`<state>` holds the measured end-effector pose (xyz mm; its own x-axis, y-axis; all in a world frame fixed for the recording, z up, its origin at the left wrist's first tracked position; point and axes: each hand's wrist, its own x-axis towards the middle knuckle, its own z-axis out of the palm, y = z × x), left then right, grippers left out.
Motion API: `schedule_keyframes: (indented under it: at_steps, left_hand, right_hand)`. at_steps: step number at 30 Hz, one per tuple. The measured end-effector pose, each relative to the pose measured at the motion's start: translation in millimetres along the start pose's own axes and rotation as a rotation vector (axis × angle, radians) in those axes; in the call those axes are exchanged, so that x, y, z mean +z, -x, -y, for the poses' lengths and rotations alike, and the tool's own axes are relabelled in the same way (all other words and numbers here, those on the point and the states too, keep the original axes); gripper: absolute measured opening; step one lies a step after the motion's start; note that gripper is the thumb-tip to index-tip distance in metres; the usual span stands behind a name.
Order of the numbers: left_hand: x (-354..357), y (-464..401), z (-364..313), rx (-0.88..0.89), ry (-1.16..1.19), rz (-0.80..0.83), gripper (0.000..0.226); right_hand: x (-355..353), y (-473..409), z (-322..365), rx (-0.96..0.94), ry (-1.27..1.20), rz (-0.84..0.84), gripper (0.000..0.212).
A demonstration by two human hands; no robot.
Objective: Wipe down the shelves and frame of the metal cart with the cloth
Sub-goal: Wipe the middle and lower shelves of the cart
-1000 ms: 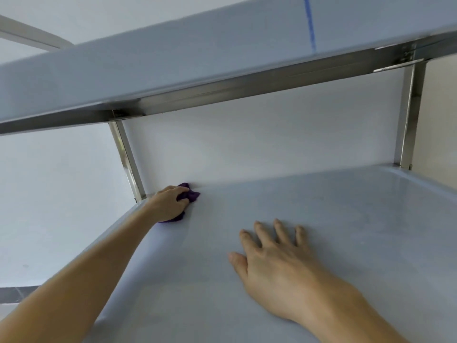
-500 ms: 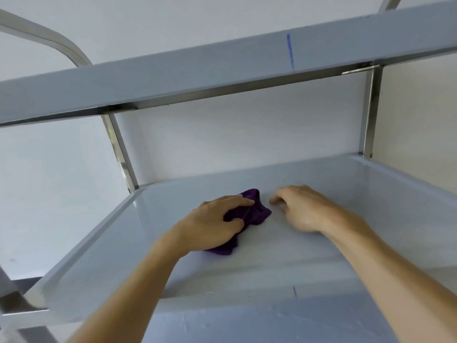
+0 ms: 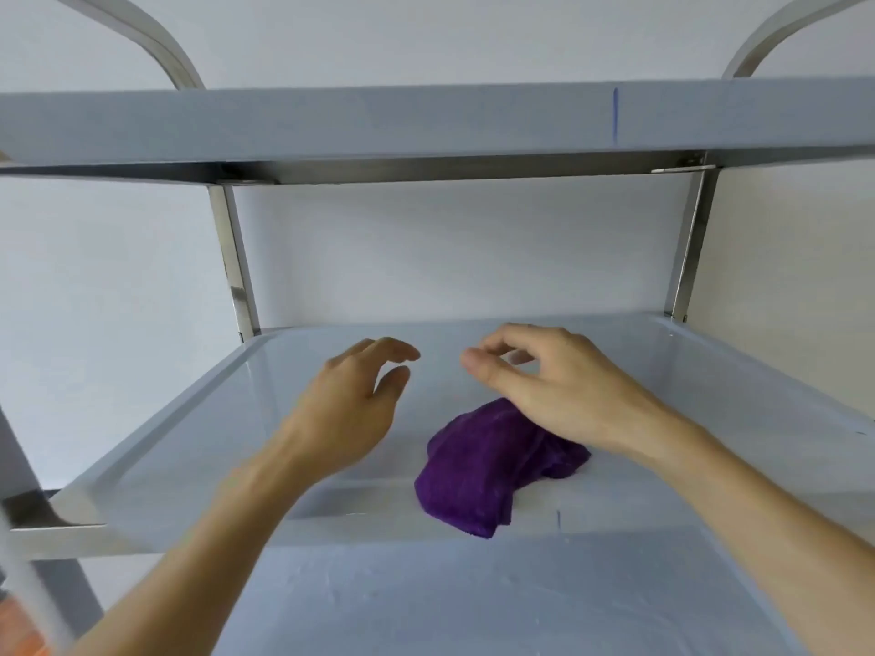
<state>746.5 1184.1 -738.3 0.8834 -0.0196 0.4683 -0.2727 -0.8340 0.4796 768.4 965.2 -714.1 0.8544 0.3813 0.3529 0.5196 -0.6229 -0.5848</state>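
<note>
Plain white wall behind, and in front of us the pale grey middle shelf (image 3: pixel 199 419) of the metal cart, with its shiny steel uprights (image 3: pixel 236 277) and another grey shelf (image 3: pixel 379 120) overhead. The crumpled purple microfibre cloth (image 3: pixel 487 471) sits on the middle shelf near its front edge, a corner hanging over the lip. Our left hand (image 3: pixel 350 409) hovers left of it, fingers loosely curved, holding nothing. Our right hand (image 3: pixel 554 385) is above the cloth, fingers bent, thumb near the fingertips, also holding nothing.
</note>
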Motion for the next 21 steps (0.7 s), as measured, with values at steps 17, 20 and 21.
schedule_keyframes:
  at_steps: [17, 20, 21]
  left_hand:
    - [11, -2, 41, -0.063, -0.362, 0.149, 0.031]
    - [11, -4, 41, -0.055, -0.372, 0.146, 0.031]
    - [11, -4, 42, -0.058, -0.376, 0.145, 0.032]
  right_hand:
    - [12, -46, -44, 0.35, 0.296, 0.062, 0.032]
    - [50, -39, -8, 0.182, 0.26, 0.083, 0.044]
    - [60, -33, 3, 0.119, 0.223, 0.121, 0.044]
